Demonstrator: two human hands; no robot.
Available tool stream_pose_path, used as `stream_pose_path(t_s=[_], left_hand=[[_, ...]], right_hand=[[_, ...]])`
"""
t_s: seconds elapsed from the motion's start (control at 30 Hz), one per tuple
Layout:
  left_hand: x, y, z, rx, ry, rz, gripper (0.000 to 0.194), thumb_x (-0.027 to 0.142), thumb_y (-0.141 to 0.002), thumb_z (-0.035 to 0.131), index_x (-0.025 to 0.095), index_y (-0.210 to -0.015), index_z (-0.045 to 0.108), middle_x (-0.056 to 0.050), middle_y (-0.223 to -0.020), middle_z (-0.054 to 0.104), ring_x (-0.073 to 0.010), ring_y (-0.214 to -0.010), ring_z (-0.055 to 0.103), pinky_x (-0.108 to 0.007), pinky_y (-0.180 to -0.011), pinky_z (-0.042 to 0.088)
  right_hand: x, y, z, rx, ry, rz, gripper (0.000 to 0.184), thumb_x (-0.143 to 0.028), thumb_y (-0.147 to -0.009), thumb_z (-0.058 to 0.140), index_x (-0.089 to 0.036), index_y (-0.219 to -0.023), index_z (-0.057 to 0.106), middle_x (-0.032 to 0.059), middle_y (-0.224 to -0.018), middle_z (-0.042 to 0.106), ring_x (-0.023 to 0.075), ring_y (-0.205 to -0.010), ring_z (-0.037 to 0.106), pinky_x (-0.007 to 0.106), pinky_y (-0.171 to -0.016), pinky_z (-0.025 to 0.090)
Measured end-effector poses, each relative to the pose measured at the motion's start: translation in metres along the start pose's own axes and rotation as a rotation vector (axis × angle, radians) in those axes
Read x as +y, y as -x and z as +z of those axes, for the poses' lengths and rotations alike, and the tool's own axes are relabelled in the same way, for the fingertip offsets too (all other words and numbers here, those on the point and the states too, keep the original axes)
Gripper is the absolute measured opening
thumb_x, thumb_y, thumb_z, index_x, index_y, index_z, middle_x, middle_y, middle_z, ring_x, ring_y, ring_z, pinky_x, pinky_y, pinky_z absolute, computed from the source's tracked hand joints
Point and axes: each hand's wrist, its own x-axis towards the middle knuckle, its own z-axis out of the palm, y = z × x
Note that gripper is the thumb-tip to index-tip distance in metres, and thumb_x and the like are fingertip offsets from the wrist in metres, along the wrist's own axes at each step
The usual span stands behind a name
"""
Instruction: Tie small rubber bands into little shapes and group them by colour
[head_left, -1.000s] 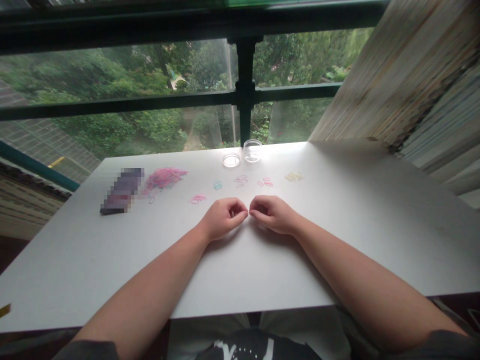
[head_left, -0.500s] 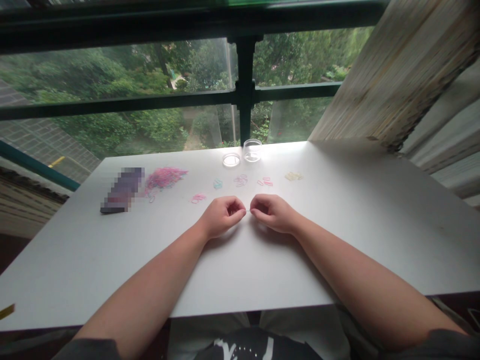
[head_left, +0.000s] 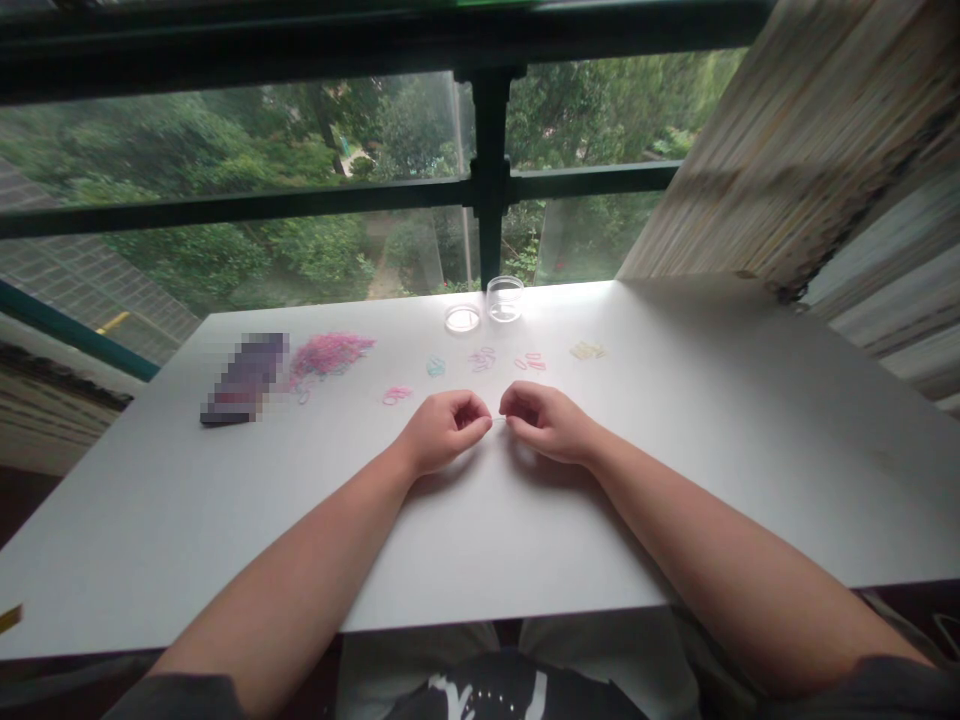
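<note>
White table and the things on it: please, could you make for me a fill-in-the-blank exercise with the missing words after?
The big pile of mostly pink loops lies on the ____ side of the white table.
The small group of loops farthest right is pale ____.
The taller clear container stands to the ____ of the shallow clear dish.
The fingertips of the left hand and the right hand are ____, with a thin strand between them.
Missing words: left; yellow; right; apart.
</note>
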Motion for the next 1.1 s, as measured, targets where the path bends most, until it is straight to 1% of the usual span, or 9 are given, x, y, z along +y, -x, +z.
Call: stream_pose_path(t_s=[0.23, 0.33, 0.43, 0.57, 0.6, 0.67, 0.77, 0.97, 1.1], left_hand=[[0.000, 0.000, 0.001, 0.003, -0.021, 0.009, 0.017, 0.031, -0.076, 0.058, 0.014, -0.076, 0.061, 0.000, -0.066, 0.059, -0.0087, -0.056, 0.047, -0.020, -0.053, 0.038], [0.000, 0.000, -0.006, 0.034, -0.089, 0.039, 0.017, 0.030, -0.077, 0.057, 0.014, -0.077, 0.063, -0.001, -0.068, 0.061, -0.0093, -0.057, 0.049, -0.020, -0.054, 0.040], [-0.006, -0.002, -0.026, 0.169, -0.203, 0.081, 0.016, 0.030, -0.077, 0.057, 0.015, -0.078, 0.065, -0.002, -0.069, 0.064, -0.0112, -0.062, 0.054, -0.022, -0.058, 0.042], [-0.023, -0.009, -0.065, 0.411, -0.357, 0.067, 0.019, 0.032, -0.076, 0.057, 0.016, -0.080, 0.066, -0.003, -0.073, 0.066, -0.0133, -0.065, 0.057, -0.023, -0.061, 0.044], [-0.028, -0.011, -0.074, 0.442, -0.383, 0.048, 0.020, 0.032, -0.076, 0.057, 0.016, -0.081, 0.067, -0.003, -0.074, 0.066, -0.0138, -0.066, 0.058, -0.024, -0.061, 0.044], [-0.037, -0.015, -0.088, 0.456, -0.431, 0.016, 0.021, 0.033, -0.075, 0.056, 0.016, -0.080, 0.067, -0.004, -0.077, 0.067, -0.0150, -0.069, 0.059, -0.024, -0.061, 0.045], [-0.043, -0.025, -0.098, 0.430, -0.500, -0.013, 0.022, 0.034, -0.075, 0.055, 0.016, -0.081, 0.068, -0.005, -0.081, 0.067, -0.0163, -0.074, 0.060, -0.025, -0.064, 0.046], [-0.037, -0.052, -0.099, 0.145, -0.594, -0.063, 0.023, 0.033, -0.072, 0.055, 0.017, -0.080, 0.071, -0.005, -0.083, 0.067, -0.0174, -0.077, 0.060, -0.026, -0.069, 0.046], [-0.037, -0.063, -0.098, 0.060, -0.648, -0.069, 0.022, 0.031, -0.070, 0.056, 0.018, -0.078, 0.072, -0.004, -0.080, 0.067, -0.0172, -0.073, 0.059, -0.026, -0.068, 0.044]], right_hand=[[-0.002, 0.001, -0.001, -0.007, 0.013, 0.013, 0.010, -0.012, -0.073, 0.049, -0.017, -0.081, 0.053, -0.0029, -0.065, 0.051, 0.0091, -0.057, 0.044, 0.021, -0.054, 0.036], [-0.003, 0.001, 0.001, 0.004, 0.032, 0.037, 0.012, -0.011, -0.073, 0.048, -0.018, -0.081, 0.054, -0.0031, -0.064, 0.051, 0.0091, -0.056, 0.044, 0.022, -0.054, 0.036], [-0.004, 0.001, 0.002, -0.002, 0.035, 0.056, 0.014, -0.010, -0.072, 0.046, -0.018, -0.081, 0.053, -0.0031, -0.065, 0.051, 0.0091, -0.056, 0.044, 0.022, -0.055, 0.036], [-0.004, 0.000, 0.002, -0.004, 0.063, 0.079, 0.013, -0.011, -0.072, 0.046, -0.019, -0.080, 0.053, -0.0033, -0.064, 0.052, 0.0091, -0.055, 0.043, 0.022, -0.053, 0.035], [-0.003, 0.000, 0.002, -0.002, 0.067, 0.082, 0.012, -0.012, -0.073, 0.045, -0.019, -0.080, 0.053, -0.0032, -0.064, 0.052, 0.0092, -0.055, 0.043, 0.022, -0.054, 0.035], [-0.002, -0.001, 0.002, 0.001, 0.068, 0.085, 0.012, -0.013, -0.073, 0.045, -0.019, -0.080, 0.053, -0.0030, -0.065, 0.053, 0.0094, -0.056, 0.043, 0.022, -0.054, 0.035], [-0.002, -0.001, 0.003, -0.004, 0.060, 0.083, 0.011, -0.013, -0.074, 0.045, -0.019, -0.079, 0.053, -0.0033, -0.064, 0.052, 0.0095, -0.055, 0.043, 0.022, -0.054, 0.035], [-0.002, -0.003, 0.004, 0.000, 0.049, 0.080, 0.009, -0.014, -0.074, 0.045, -0.019, -0.078, 0.052, -0.0038, -0.063, 0.051, 0.0094, -0.055, 0.042, 0.022, -0.054, 0.035], [-0.001, -0.003, 0.004, 0.000, 0.048, 0.080, 0.009, -0.015, -0.073, 0.046, -0.019, -0.078, 0.053, -0.0034, -0.063, 0.051, 0.0095, -0.055, 0.043, 0.022, -0.054, 0.035]])
